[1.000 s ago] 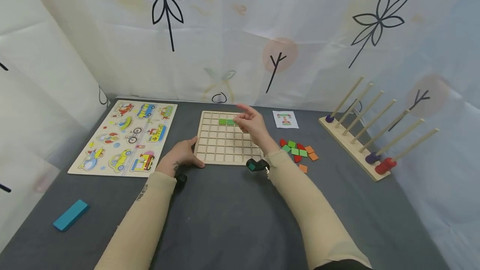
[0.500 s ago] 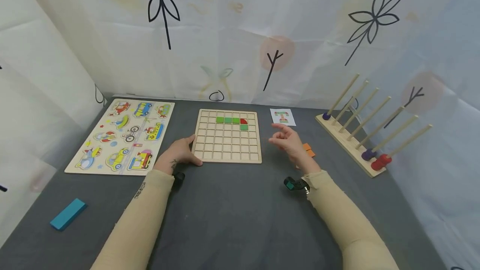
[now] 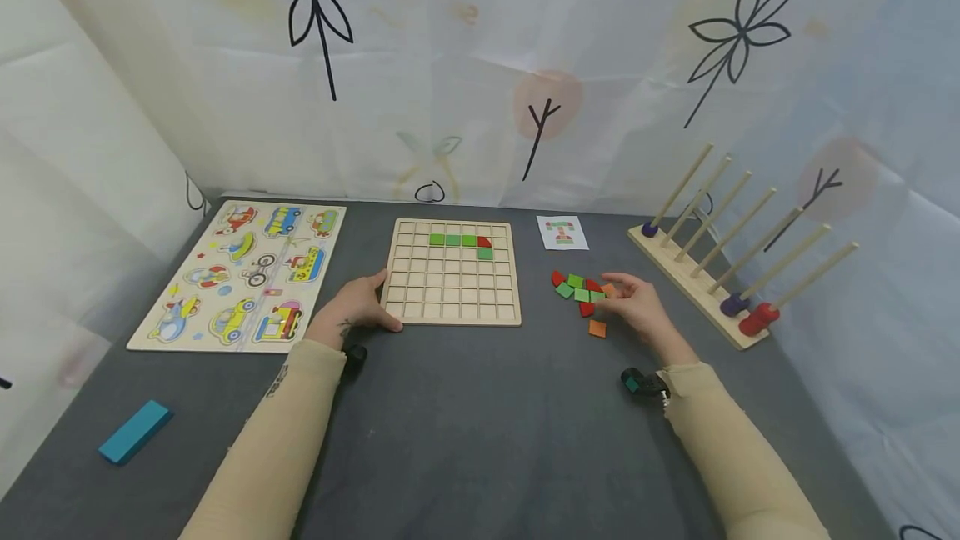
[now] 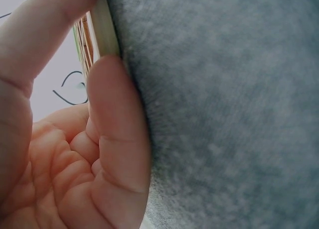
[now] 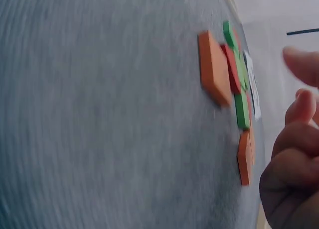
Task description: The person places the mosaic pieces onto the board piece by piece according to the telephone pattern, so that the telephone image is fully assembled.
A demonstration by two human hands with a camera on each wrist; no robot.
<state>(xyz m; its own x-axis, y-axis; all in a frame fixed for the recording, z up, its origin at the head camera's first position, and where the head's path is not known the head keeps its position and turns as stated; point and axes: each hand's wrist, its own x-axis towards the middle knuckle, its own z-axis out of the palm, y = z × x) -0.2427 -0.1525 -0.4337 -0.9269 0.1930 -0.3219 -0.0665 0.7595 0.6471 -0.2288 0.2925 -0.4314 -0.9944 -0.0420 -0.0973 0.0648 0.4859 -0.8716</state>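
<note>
My left hand [image 3: 358, 308] holds the near left corner of a square wooden grid board [image 3: 450, 290]. In the left wrist view, the thumb [image 4: 119, 124] presses against the board's edge [image 4: 105, 32]. On the grid, three light green tiles [image 3: 453, 240] form a row ending in a red rounded tile [image 3: 484, 242], with a darker green tile [image 3: 485, 254] below the red one. My right hand [image 3: 637, 307] hovers at the right side of the loose tile pile [image 3: 582, 295], thumb and forefinger apart above an orange tile [image 3: 609, 291]. In the right wrist view its fingers [image 5: 299, 139] hold nothing visible.
A picture card [image 3: 562, 233] lies behind the loose tiles, and a single orange tile [image 3: 597, 329] in front. A peg stand [image 3: 697, 286] with beads is at the right. A vehicle puzzle board [image 3: 236, 282] and a blue block [image 3: 135, 432] lie at the left.
My right hand has moved from over the grid board rightward to the loose tiles, uncovering the red and darker green tiles on the grid. My left hand stays at the board's corner.
</note>
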